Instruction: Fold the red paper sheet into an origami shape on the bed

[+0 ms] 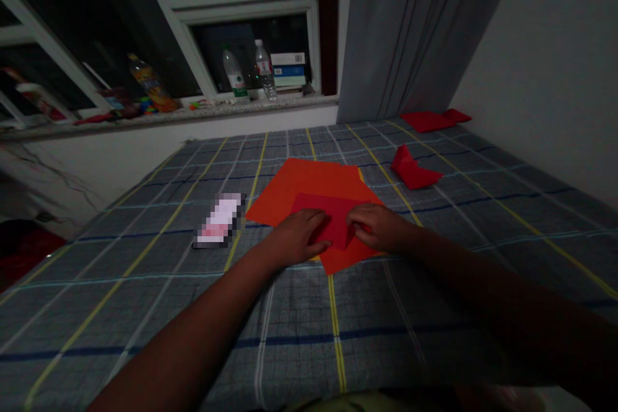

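Folding red paper (pixel 337 222), seemingly, between left hand (pixel 300 236), spread on it, and right hand (pixel 380 226), pinching its edge; next crease likely needs aligned edges.

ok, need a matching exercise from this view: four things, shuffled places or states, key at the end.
1. smartphone
2. orange paper
3. clear white-capped bottle
4. nearest red paper

A. on the windowsill
B. touched by left hand and right hand
C. left of the orange paper
D. beneath the nearest red paper

Pairs: 1-C, 2-D, 3-A, 4-B
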A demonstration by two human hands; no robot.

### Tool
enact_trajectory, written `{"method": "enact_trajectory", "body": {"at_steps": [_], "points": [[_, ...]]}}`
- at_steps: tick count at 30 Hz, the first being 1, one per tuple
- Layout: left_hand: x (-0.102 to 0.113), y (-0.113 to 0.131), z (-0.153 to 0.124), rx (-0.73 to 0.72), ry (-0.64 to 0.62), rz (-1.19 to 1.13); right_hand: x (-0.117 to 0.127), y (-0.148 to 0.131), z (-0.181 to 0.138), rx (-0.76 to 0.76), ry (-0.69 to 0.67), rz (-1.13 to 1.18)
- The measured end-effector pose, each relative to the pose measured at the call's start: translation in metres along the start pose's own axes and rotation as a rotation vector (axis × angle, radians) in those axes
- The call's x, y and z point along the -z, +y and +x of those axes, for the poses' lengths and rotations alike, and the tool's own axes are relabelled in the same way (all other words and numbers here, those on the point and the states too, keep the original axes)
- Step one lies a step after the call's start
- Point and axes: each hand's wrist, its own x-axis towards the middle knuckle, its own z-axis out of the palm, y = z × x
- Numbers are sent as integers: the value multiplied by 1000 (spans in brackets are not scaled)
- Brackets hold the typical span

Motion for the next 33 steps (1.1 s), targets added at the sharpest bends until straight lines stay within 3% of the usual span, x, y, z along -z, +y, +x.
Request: {"method": "enact_trajectory", "body": {"at_steps": [8, 16, 33], "points": [[-8, -3, -2, -9, -3, 39, -13, 3, 3, -127, 108, 9], [-2, 5, 1, 29, 42, -51, -15, 3, 6, -70, 99, -14], [-2, 0, 2, 101, 54, -181, -11, -7, 7, -104, -88, -250]]}}
